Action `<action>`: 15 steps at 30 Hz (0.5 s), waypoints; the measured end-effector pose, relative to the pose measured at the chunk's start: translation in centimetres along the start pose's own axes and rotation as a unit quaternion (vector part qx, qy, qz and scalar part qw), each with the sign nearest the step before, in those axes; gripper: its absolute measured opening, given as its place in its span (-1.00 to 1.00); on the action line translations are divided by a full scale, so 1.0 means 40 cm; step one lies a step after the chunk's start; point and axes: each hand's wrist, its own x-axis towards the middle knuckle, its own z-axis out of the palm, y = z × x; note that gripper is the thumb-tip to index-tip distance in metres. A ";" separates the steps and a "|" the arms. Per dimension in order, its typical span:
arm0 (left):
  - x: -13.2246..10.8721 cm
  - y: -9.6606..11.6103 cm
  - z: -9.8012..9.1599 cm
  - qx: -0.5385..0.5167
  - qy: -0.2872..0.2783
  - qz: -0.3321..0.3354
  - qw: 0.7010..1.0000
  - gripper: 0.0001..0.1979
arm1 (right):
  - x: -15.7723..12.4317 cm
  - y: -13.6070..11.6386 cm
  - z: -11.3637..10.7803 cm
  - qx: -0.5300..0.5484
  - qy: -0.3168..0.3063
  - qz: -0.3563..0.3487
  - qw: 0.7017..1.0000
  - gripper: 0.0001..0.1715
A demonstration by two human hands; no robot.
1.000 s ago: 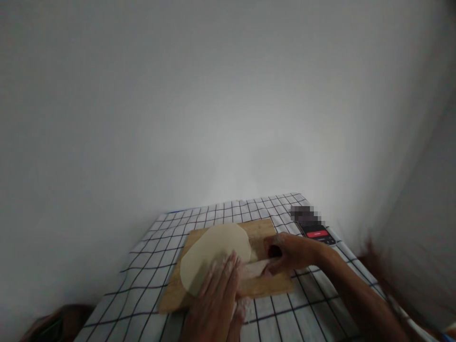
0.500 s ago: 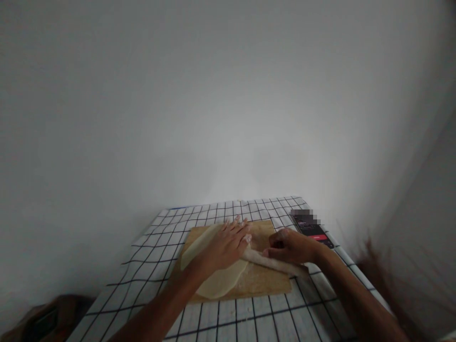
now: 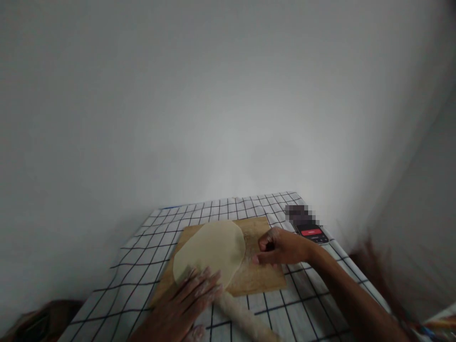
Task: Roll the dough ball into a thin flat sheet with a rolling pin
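Note:
A flattened, pale sheet of dough (image 3: pixel 210 247) lies on a wooden board (image 3: pixel 261 280). My left hand (image 3: pixel 188 304) is low over the near edge of the dough, its floury fingers stretched over one end of a rolling pin (image 3: pixel 244 316). From under those fingers the pin slants toward the lower right, off the board's near edge; its far left end is hidden by the hand. My right hand (image 3: pixel 285 247) hovers by the board's right side, fingers curled in a loose fist with nothing visible in them, apart from the pin.
A white tablecloth with dark grid lines (image 3: pixel 135 270) covers the table. A phone (image 3: pixel 309 230) with a partly blurred screen lies at the right edge. Behind the table rises a plain wall (image 3: pixel 228 118). A dark brown object (image 3: pixel 42 323) is at lower left.
My left hand has drawn back toward me with the rolling pin, uncovering most of the dough. The pin has left my right hand, which stays curled in nearly the same place.

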 end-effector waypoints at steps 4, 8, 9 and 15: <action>0.083 0.005 -0.047 -0.002 -0.043 -0.013 0.999 -0.35 | 0.005 0.003 -0.005 -0.027 0.044 -0.024 0.998 -0.45; 0.238 -0.002 -0.051 -0.021 -0.035 -0.030 0.999 -0.37 | 0.001 -0.004 -0.020 -0.078 0.112 -0.057 0.989 -0.50; 0.281 -0.014 -0.030 -0.027 -0.042 -0.042 0.998 -0.40 | -0.001 -0.005 -0.025 -0.100 0.130 -0.059 0.985 -0.51; 0.489 -0.124 0.166 -0.063 -0.092 -0.117 0.987 -0.51 | -0.005 0.012 -0.036 -0.232 0.245 -0.048 0.940 -0.69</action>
